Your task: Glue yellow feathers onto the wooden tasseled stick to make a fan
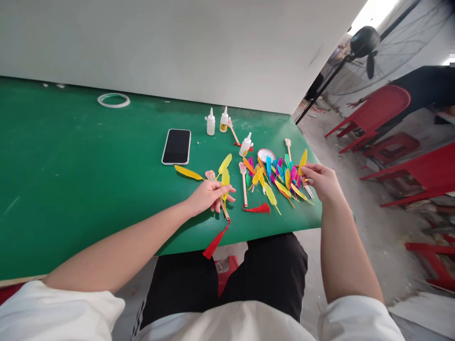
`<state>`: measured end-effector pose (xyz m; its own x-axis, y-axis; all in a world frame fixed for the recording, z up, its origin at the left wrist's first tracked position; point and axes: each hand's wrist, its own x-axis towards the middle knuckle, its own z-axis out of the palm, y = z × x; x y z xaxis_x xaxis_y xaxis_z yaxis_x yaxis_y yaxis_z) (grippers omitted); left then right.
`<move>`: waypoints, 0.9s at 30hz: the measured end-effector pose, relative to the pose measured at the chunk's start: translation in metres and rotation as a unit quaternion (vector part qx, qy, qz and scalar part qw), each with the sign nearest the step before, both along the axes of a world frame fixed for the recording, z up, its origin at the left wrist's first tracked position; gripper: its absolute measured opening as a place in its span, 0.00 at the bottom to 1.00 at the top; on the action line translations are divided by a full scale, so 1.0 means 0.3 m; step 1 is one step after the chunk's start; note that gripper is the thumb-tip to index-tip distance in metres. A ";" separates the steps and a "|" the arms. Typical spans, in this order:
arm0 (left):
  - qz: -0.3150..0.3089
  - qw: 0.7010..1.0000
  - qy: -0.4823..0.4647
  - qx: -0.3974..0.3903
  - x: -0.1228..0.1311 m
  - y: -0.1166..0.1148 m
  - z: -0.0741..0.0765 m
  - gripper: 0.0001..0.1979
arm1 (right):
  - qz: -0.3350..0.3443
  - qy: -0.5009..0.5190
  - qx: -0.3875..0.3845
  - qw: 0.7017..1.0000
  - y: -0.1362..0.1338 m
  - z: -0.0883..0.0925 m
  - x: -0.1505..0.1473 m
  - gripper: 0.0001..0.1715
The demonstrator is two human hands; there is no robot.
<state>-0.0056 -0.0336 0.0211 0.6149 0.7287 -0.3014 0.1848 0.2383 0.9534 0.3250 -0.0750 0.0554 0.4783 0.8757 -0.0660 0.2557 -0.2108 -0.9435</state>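
The left hand (206, 195) has thumb and fingers pinched on a pale wooden stick with a pink head (210, 175), slim yellow feathers (224, 163) spreading about it; whether they are fixed on, I cannot tell; its red thread tassel (215, 242) reaches the near edge of the green table (71, 180); the right hand (322, 180) pinches one orange-yellow feather (303, 158) near the table's right side; between the hands lies a loose heap of multicoloured feathers (268, 166), with a second pale wooden stick (244, 189) in the way at its left; a round, red-rimmed white piece (266, 154) is partly covered behind the heap, near a translucent white plastic squeeze bottle (246, 144); two similar bottles (211, 124) stand farther back; a white-edged black phone (177, 147) lies left of them; beyond the table are red plastic chairs (386, 106) and a black fan (365, 41)
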 end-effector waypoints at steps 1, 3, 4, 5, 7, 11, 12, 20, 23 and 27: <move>-0.001 1.000 0.000 -0.001 0.000 0.000 -0.001 0.19 | 0.013 -0.007 -0.011 1.000 -0.003 0.000 0.001 0.18; -0.002 1.000 0.000 -0.003 0.000 0.000 -0.001 0.19 | 0.047 -0.056 -0.056 0.996 -0.005 -0.008 -0.003 0.18; -0.001 1.000 0.000 -0.003 0.000 0.000 -0.002 0.19 | 0.056 -0.102 -0.085 0.990 -0.003 -0.017 -0.004 0.19; 0.000 1.000 0.000 -0.002 0.000 0.001 -0.002 0.19 | 0.057 -0.154 -0.113 0.980 0.000 -0.028 -0.005 0.19; -0.001 1.000 0.000 -0.001 0.000 0.001 -0.003 0.19 | 0.040 -0.245 -0.149 0.957 0.011 -0.056 0.000 0.19; -0.004 1.000 -0.002 -0.005 0.000 0.001 -0.006 0.18 | 0.027 -0.312 -0.156 0.937 0.039 -0.109 0.012 0.19; -0.003 1.000 -0.003 -0.005 0.000 0.001 -0.006 0.18 | 0.027 -0.317 -0.154 0.936 0.044 -0.118 0.013 0.18; -0.001 1.000 -0.001 -0.005 0.000 -0.001 0.000 0.18 | 0.013 -0.236 -0.116 0.965 0.042 -0.091 0.015 0.19; 0.000 1.000 -0.003 -0.009 0.000 -0.001 -0.001 0.19 | 0.002 -0.211 -0.083 0.974 0.034 -0.053 -0.009 0.21; 0.002 1.000 -0.002 -0.008 0.001 0.001 -0.001 0.20 | -0.003 -0.157 0.000 0.988 0.028 0.003 -0.079 0.18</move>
